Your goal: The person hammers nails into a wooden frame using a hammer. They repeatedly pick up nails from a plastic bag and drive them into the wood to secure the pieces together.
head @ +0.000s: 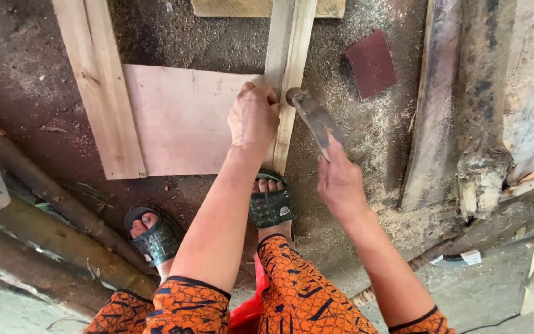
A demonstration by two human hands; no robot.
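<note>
Left hand (253, 117) pinches wood strip (285, 80); right hand (338, 179) grips hammer (313, 116). Risk: head beside my fingers, a glancing blow bruises them.

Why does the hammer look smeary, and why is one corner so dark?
In the head view, the hammer in the right hand is slightly motion-blurred, while the left hand on the wooden strip looks sharp; daylight brightens the sawdust-covered floor at right, and the upper left lies in shadow.
</note>
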